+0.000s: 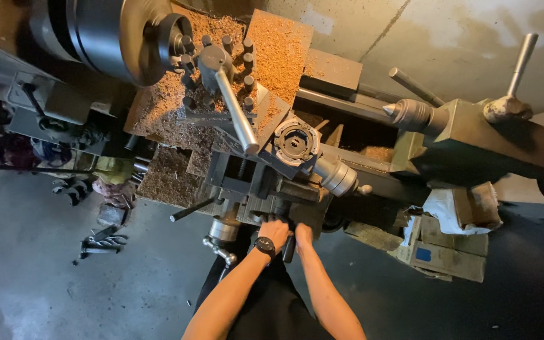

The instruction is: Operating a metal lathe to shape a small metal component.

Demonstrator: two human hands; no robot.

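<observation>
I look down on a metal lathe. My left hand (274,232), with a dark watch on its wrist, and my right hand (303,235) sit side by side at the front of the carriage (266,182), both closed around a dark handle (289,250) there. Above them are a round cross-slide fitting (295,140) and a tool post (215,66) with a long steel lever (237,116). The chuck (105,34) is at the upper left. What the handle joins to is hidden by my hands.
Brown chips (278,50) cover the bed and tray. The tailstock (413,114) with its pointed centre and levers is at the right. Worn boxes and cloth (448,252) lie under it. Wrenches (102,242) and rags lie on the grey floor at the left.
</observation>
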